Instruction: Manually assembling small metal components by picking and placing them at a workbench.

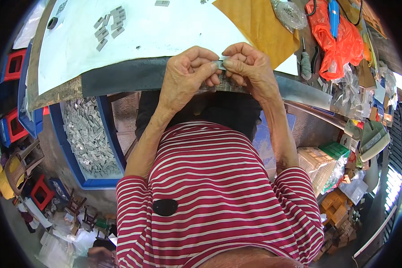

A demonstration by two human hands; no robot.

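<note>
Close together at the table's near edge, my left hand (185,73) and my right hand (252,67) pinch a small grey metal piece (220,65) between thumbs and fingers. Most of it is covered by the fingertips, so its exact kind is hidden. On the white sheet (165,35) to the far left lies a group of small grey rectangular pieces (117,20). One more grey piece (162,3) rests by itself at the far edge of view. A dark strip (120,77) runs along the table edge beneath my hands.
Left of my body, a blue bin (107,183) holds many small grey metal pieces. Brown paper (259,27), a red plastic bag (339,44), a blue-handled tool (333,18) and a screwdriver (305,64) lie at the table's right. A black ring (52,23) sits far left.
</note>
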